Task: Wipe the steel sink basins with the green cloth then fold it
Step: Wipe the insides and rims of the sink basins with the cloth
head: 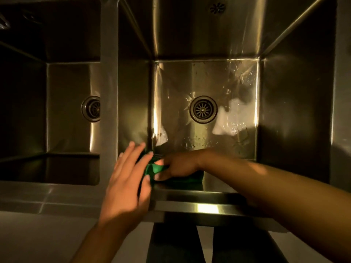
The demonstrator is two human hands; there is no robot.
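Note:
A green cloth (154, 168) lies bunched against the near left inner wall of the right steel basin (296, 95). My right hand (178, 166) reaches in from the right and grips the cloth, which also shows dark under its wrist. My left hand (129, 173) is over the near left corner of that basin, its fingers straight and spread, fingertips and thumb touching the cloth's left edge. The basin floor is wet, with droplets and bright reflections around its round drain (203, 109).
A second, darker basin (28, 111) with its own drain (92, 108) lies to the left, beyond a steel divider (109, 73). The steel front rim (207, 207) runs under both forearms. An overflow grille (217, 7) sits high on the right basin's back wall.

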